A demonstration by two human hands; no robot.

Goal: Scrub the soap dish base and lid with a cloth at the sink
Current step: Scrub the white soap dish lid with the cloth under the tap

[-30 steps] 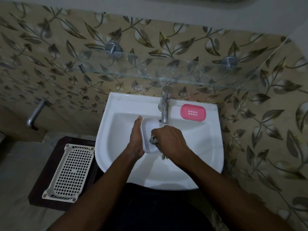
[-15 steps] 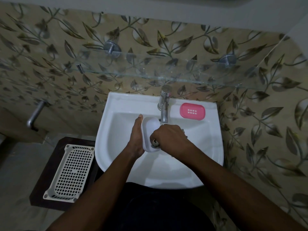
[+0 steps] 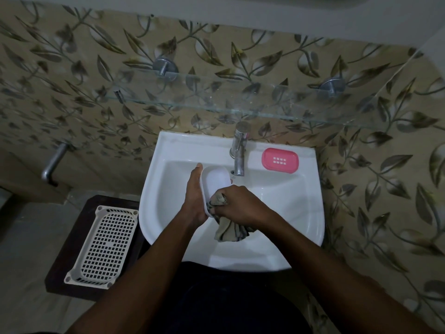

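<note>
The white soap dish piece (image 3: 216,183) is over the basin of the sink (image 3: 168,150), just in front of the tap (image 3: 239,150). Its long axis runs away from me toward the wall, the far end close to the spout and the near end down by my wrists. The hollow side faces up and to the right. I cannot tell whether it is the base or the lid.

My left hand (image 3: 195,196) clasps it along its left long edge, with one fingertip reaching up past the far end. My right hand (image 3: 240,206) is clenched around the cloth (image 3: 231,231), a beige one with dark stripes. A bunched part is pressed into the near end of the hollow, and the loose tail hangs below my fist into the basin.

The pink soap dish piece (image 3: 280,161) lies flat on the back ledge right of the tap, long axis crosswise and slots facing up.

Above the sink is a glass shelf (image 3: 240,104) on the leaf-patterned wall. To my left, a perforated plastic tray (image 3: 103,244) sits on a dark stool (image 3: 69,237).
</note>
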